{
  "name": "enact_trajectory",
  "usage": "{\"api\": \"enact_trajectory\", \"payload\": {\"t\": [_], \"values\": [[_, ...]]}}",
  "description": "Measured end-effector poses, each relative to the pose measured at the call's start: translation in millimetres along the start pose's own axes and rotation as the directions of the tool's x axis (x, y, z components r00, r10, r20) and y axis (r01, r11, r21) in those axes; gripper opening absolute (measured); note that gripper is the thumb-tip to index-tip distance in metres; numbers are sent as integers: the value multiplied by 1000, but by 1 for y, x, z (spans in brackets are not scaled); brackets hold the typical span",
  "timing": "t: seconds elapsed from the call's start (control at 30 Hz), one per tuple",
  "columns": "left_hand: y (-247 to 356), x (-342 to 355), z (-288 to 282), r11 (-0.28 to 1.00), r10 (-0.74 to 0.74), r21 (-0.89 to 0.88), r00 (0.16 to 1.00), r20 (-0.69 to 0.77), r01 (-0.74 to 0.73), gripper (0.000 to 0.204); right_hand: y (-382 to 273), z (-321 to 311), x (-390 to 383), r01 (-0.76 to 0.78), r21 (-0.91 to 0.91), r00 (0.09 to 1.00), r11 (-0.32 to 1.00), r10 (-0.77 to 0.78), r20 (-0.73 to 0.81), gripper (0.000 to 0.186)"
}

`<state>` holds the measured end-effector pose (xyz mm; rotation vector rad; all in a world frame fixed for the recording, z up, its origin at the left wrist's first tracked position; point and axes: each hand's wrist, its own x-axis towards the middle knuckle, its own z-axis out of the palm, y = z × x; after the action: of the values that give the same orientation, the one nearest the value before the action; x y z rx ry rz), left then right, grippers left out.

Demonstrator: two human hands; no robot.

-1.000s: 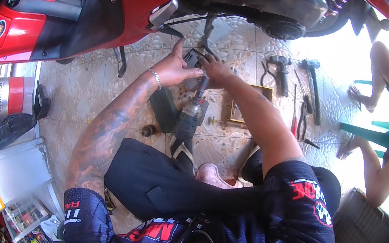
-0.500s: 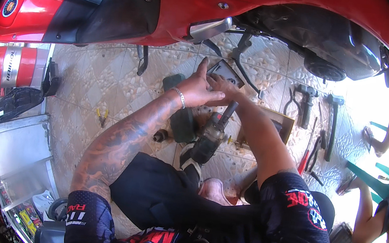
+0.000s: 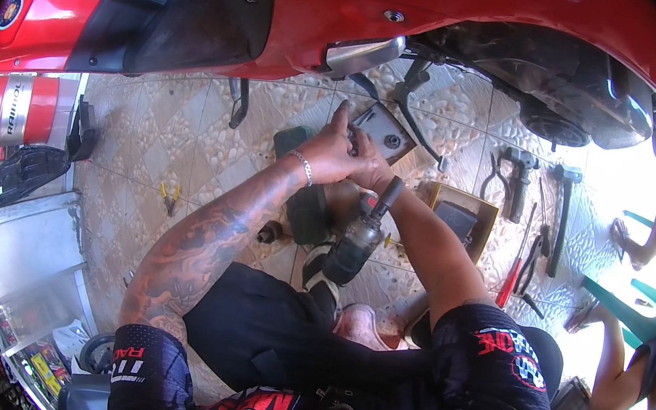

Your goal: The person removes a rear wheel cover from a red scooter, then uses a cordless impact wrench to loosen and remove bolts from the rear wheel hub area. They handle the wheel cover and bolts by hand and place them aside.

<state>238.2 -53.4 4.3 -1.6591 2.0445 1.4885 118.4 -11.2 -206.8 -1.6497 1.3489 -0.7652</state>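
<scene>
A tray (image 3: 390, 119) is set on the tiled floor, just beyond the hands, and its nearer left part is covered by them. It is shallow, four-sided and grey inside, with a thin rim, and it is seen turned at a slant. On its right side a small round part (image 3: 392, 141) is held, dark and ring-like, with a darker middle.

Just left of the tray, the left hand (image 3: 331, 153) is seen with its index finger stretched out straight and its thumb laid across toward the other hand. At the tray's near edge, the right hand (image 3: 369, 167) is brought against the left, its fingers bent inward. Whether anything is gripped between them cannot be told, since the inner sides of the fingers are hidden.

Nearer the wearer than the tray, a dark driver (image 3: 352, 249) is seen, its barrel pointed up toward the right wrist. A green case (image 3: 309, 216) is placed to the tray's near left, and a yellow box (image 3: 487, 229) to its near right. Well to the right of the tray, a hammer (image 3: 564, 203) and a red-handled screwdriver (image 3: 509, 286) are laid out. Beyond the tray, the view is filled by a red scooter (image 3: 308, 34).
</scene>
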Motion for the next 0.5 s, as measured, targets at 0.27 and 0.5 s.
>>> {"api": "enact_trajectory", "payload": {"t": [0.27, 0.5], "values": [[1, -1, -3, 1000, 7, 21, 1000, -30, -7, 128, -28, -9, -10, -312, -339, 946, 887, 259, -194, 97], [3, -4, -1, 999, 1, 35, 1000, -31, 0, 128, -19, -38, -13, -297, -201, 900, 933, 203, -387, 67]]}}
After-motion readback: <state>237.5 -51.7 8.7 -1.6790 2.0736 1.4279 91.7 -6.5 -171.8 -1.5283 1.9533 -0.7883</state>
